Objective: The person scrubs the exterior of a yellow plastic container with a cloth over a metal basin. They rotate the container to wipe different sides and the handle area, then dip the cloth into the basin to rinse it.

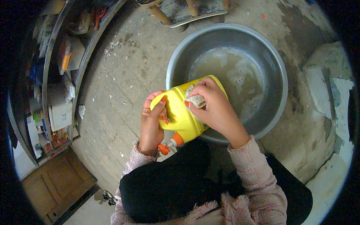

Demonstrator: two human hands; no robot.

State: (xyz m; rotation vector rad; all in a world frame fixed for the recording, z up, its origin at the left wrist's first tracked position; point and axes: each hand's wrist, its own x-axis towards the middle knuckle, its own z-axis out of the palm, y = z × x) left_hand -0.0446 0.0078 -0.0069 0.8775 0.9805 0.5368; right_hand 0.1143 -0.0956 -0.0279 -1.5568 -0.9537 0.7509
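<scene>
My left hand [154, 119] grips the handle of a yellow plastic jug [180, 108], which lies tilted over the near left rim of a metal basin [277, 112]. Its orange-collared spout, fitted with a small orange-handled tap [168, 146], points down towards my lap. In my right hand [215, 105] is a bunched, cream-coloured knit cloth [196, 100], pressed against the jug's upper side. Cloudy water [225, 67] with patches of foam covers the bottom of the basin. My right hand hides part of the jug and its label.
Metal shelving [84, 64] with boxes and bags stands at the left. Beneath it is a brown wooden door or panel [60, 182]. A wooden-legged stool [194, 14] is beyond the basin. White scraps dot the concrete floor [121, 78]. A pale slab [317, 90] lies at the right.
</scene>
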